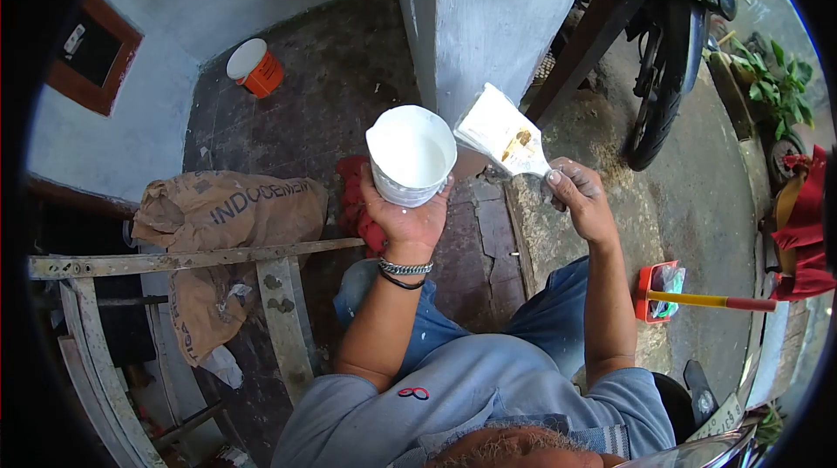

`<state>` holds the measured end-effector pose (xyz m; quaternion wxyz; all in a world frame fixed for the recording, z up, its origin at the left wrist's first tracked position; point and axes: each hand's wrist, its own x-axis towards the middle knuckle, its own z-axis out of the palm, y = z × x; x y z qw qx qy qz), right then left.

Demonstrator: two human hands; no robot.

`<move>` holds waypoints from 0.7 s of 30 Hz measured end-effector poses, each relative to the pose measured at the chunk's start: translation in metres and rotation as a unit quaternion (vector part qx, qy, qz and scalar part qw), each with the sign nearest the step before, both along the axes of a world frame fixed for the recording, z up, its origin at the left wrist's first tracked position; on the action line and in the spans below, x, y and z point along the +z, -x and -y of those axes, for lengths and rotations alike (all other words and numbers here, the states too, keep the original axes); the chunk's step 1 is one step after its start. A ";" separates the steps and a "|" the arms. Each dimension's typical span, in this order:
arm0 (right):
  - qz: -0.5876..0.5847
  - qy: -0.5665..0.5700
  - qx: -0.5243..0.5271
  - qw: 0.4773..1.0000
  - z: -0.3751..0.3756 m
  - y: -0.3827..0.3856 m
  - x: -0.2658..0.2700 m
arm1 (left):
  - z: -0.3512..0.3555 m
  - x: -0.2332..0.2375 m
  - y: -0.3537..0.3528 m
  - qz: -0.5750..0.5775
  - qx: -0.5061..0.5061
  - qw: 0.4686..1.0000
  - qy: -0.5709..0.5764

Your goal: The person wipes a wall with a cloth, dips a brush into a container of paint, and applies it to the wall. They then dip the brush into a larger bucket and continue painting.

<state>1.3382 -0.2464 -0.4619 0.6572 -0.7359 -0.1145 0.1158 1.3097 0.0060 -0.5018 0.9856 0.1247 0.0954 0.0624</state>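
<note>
My left hand [405,222] is wrapped round the lower part of a white plastic cup [410,159] with white paint inside. In my right hand [577,196] is a wide paintbrush [506,132], gripped by its handle. White paint covers the brush, with a brown patch near the handle. The brush head points up and to the left, just right of the cup and apart from it. Behind both stands a pale grey-white pillar [484,28].
An orange bucket with a white lid [261,71] stands on the dark tiled floor. A brown cement sack [235,215] lies left, behind a wooden frame [196,259]. A motorcycle [663,67], a plant [776,76] and an orange dustpan [645,294] are on the right.
</note>
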 end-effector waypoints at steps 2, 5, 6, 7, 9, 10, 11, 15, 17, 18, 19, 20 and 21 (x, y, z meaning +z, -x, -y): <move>-0.029 -0.018 -0.042 0.999 -0.004 0.006 -0.023 | -0.009 0.002 0.000 0.028 0.028 0.999 0.009; -0.129 -0.030 -0.074 0.988 -0.017 0.019 -0.066 | -0.024 0.009 0.002 0.047 0.051 0.997 0.027; -0.167 -0.043 -0.088 0.981 -0.025 0.025 -0.080 | -0.029 0.014 0.002 0.032 0.058 0.997 0.034; -0.199 -0.051 -0.096 0.974 -0.032 0.027 -0.099 | -0.033 0.021 0.004 0.041 0.057 0.996 0.049; -0.259 -0.069 -0.103 0.958 -0.042 0.030 -0.142 | -0.040 0.026 0.006 0.111 0.054 0.990 0.061; -0.278 -0.064 -0.115 0.952 -0.048 0.030 -0.156 | -0.043 0.027 0.007 0.129 0.058 0.988 0.059; -0.296 -0.059 -0.126 0.945 -0.055 0.029 -0.169 | -0.045 0.027 0.007 0.126 0.062 0.988 0.057; -0.295 -0.076 -0.148 0.941 -0.071 0.019 -0.172 | -0.050 0.026 0.009 0.124 0.065 0.988 0.064; -0.277 -0.086 -0.151 0.945 -0.072 0.024 -0.149 | -0.052 0.027 0.010 0.131 0.061 0.987 0.066; -0.287 -0.087 -0.150 0.942 -0.071 0.030 -0.143 | -0.053 0.027 0.010 0.136 0.059 0.987 0.064; -0.297 -0.087 -0.150 0.939 -0.068 0.036 -0.137 | -0.053 0.028 0.011 0.142 0.056 0.986 0.062; -0.305 -0.087 -0.151 0.936 -0.065 0.040 -0.135 | -0.054 0.028 0.011 0.141 0.061 0.986 0.066; -0.329 -0.073 -0.155 0.929 -0.065 0.043 -0.136 | -0.055 0.028 0.011 0.139 0.064 0.986 0.070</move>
